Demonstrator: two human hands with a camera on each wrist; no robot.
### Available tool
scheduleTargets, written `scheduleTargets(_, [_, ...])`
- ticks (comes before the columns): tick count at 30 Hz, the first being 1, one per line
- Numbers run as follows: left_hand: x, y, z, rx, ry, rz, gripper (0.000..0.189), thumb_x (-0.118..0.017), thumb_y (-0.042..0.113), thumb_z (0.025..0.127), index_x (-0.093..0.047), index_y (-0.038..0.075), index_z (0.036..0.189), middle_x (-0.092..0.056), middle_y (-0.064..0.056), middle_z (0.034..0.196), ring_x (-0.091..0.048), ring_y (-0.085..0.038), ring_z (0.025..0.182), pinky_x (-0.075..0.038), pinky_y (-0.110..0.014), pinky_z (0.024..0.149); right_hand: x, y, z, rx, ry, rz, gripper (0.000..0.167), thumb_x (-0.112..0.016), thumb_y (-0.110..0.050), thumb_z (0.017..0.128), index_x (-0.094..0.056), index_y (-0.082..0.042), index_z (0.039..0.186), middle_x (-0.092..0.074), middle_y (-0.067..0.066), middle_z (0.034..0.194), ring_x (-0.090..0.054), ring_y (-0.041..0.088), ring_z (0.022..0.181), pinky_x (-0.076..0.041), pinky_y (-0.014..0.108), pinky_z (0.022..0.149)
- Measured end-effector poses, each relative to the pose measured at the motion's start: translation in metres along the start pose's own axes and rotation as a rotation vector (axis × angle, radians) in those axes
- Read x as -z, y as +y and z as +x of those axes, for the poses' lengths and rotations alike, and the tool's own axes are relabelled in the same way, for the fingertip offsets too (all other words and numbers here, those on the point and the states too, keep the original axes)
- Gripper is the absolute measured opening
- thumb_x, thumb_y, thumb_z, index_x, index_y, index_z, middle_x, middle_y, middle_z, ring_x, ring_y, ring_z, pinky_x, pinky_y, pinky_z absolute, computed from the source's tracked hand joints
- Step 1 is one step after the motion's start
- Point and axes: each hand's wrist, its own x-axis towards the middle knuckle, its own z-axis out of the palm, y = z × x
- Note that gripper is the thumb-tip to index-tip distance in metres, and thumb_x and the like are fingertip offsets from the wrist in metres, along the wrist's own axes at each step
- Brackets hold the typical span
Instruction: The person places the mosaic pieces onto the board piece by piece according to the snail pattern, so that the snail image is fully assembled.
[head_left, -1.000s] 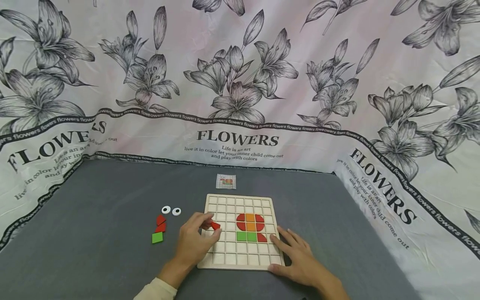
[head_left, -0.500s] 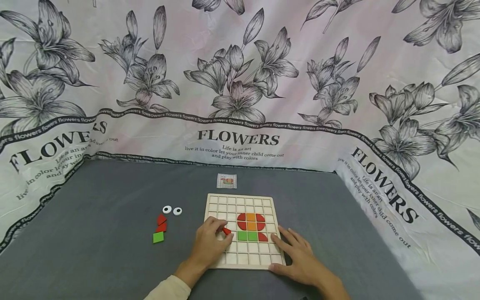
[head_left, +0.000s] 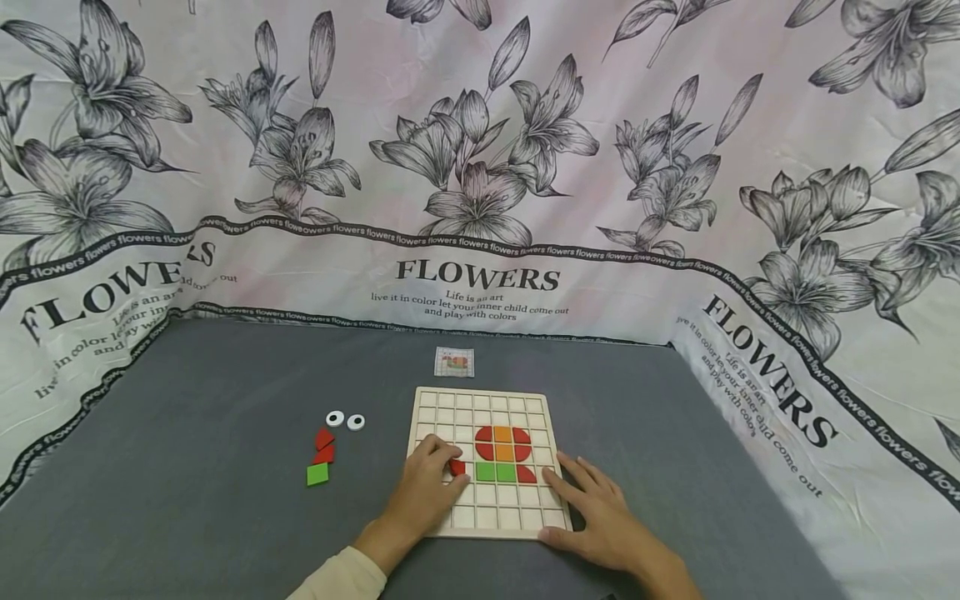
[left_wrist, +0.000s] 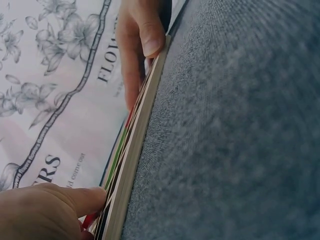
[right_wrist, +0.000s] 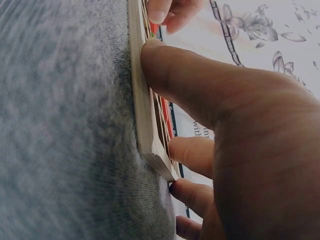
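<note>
The left hand (head_left: pixel 424 486) pinched a red piece (head_left: pixel 457 467), thumb and fingers slightly apart. Under this grip was the wooden board (head_left: pixel 486 518); the right hand (head_left: pixel 597 510), fingers spread, rested on its edge.

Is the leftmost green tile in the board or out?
Out: the green tile lies on the gray tabletop, well left of the wooden board, not touching it.
</note>
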Motion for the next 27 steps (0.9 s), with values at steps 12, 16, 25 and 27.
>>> scheduleTargets(12, [0.0010,-0.0023,-0.0035,-0.034,0.052,0.065,0.023,-0.082,0.003,0.068,-0.073,-0.002,0.088,-0.048,-0.001,0.088,-0.046,-0.020,0.086,-0.043,-0.037,0.075,-0.0010,-0.0010,-0.0004,-0.002,-0.020,-0.004,0.081,-0.062,-0.063,0.083,-0.047,-0.012,0.144,-0.030,0.013,0.153,-0.022,0.044,0.137,-0.017,0.068,0.100])
scheduleTargets(16, [0.0038,-0.0007,-0.0038,0.008,0.026,0.130,0.015,-0.081,0.009,0.069,-0.074,0.004,0.081,-0.047,0.002,0.086,-0.041,-0.021,0.087,-0.034,-0.039,0.071,-0.0017,-0.0010,-0.0003,-0.005,-0.015,0.001,0.081,-0.063,-0.063,0.082,-0.047,-0.013,0.144,-0.030,0.013,0.153,-0.021,0.044,0.137,-0.016,0.067,0.101])
scheduleTargets(25, [0.0032,0.0031,0.0004,0.061,-0.040,0.167,0.016,-0.082,0.015,0.072,-0.074,0.009,0.084,-0.048,0.003,0.086,-0.041,-0.021,0.087,-0.031,-0.040,0.071,-0.0005,-0.0003,0.0007,-0.006,-0.010,-0.012,0.081,-0.062,-0.064,0.082,-0.048,-0.013,0.144,-0.030,0.013,0.153,-0.021,0.044,0.137,-0.016,0.067,0.101])
scheduleTargets(27, [0.0021,0.0034,0.0015,0.074,-0.053,0.174,0.017,-0.082,0.017,0.072,-0.074,0.010,0.086,-0.049,0.003,0.087,-0.041,-0.021,0.087,-0.031,-0.040,0.070,0.0000,-0.0007,0.0004,-0.009,-0.012,-0.011,0.081,-0.063,-0.063,0.082,-0.048,-0.013,0.144,-0.030,0.013,0.153,-0.021,0.044,0.137,-0.016,0.067,0.101])
